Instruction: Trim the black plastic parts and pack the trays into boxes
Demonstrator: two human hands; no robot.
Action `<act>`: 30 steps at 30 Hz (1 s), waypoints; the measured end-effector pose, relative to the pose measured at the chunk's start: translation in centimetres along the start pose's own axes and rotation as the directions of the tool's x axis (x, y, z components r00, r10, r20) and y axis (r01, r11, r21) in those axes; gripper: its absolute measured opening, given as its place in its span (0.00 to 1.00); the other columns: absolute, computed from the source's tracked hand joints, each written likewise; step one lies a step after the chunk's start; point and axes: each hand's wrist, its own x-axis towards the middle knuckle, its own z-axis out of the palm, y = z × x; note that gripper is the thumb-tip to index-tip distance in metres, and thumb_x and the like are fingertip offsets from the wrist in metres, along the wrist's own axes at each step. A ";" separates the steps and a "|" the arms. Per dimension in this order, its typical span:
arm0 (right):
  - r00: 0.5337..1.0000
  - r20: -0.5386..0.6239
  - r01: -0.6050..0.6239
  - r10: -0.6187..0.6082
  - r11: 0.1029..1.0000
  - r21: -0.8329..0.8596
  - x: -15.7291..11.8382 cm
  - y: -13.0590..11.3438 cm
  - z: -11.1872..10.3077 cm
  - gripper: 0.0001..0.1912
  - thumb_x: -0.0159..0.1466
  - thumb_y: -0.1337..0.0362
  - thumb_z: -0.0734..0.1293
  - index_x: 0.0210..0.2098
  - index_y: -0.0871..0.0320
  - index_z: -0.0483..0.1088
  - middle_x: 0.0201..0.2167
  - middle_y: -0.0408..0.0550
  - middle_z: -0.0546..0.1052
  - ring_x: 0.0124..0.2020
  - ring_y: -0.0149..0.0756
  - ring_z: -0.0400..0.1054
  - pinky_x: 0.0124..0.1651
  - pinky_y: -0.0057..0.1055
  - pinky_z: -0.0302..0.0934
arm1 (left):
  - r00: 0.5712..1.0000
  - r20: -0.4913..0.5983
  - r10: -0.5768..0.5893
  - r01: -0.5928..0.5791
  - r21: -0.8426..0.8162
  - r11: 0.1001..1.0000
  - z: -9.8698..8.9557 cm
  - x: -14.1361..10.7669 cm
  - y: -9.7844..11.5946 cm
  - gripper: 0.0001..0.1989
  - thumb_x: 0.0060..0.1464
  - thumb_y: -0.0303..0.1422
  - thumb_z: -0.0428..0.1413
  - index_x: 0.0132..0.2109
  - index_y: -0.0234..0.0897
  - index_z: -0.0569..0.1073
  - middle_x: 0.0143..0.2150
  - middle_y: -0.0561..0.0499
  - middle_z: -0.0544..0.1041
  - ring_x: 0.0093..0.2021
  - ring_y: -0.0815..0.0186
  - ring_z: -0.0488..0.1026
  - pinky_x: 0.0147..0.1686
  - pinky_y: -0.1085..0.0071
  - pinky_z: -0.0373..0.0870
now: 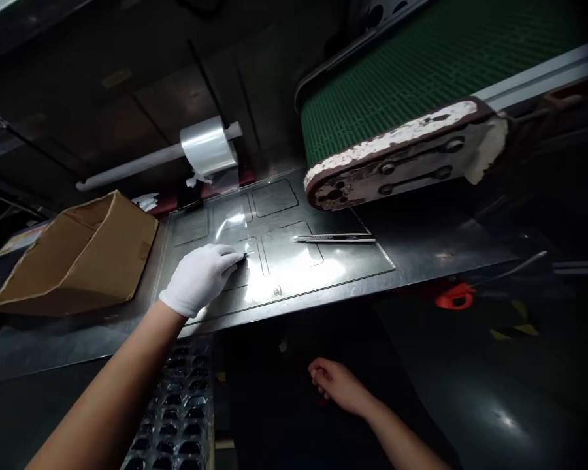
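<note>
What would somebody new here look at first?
Probably the big green conveyor belt at the upper right. Next, maybe the white-gloved left hand over the outlined sheet in the middle, with the bare right hand lower down. An open cardboard box sits at the left.

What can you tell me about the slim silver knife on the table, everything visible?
The knife is long, straight and slim, metallic-looking silver with a dark strip along part of its body. It lies flat on the shiny panel, crossing a rounded outline there, roughly level in the picture, its narrower end to the left. Neither hand touches it; the gloved left hand is off to its left. How far any blade is out is too small to tell.
</note>
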 end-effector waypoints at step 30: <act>0.999 0.043 -0.009 0.010 1.000 -0.025 1.2 -0.2 0.0 0.13 0.67 0.58 0.63 0.44 0.57 0.75 0.33 0.47 0.79 0.29 0.35 0.73 0.30 0.29 0.64 | 0.990 -0.088 -0.114 0.108 -0.071 0.992 1.1 1.2 -0.1 0.17 0.66 0.29 0.51 0.55 0.42 0.80 0.51 0.49 0.82 0.47 0.57 0.76 0.44 0.62 0.75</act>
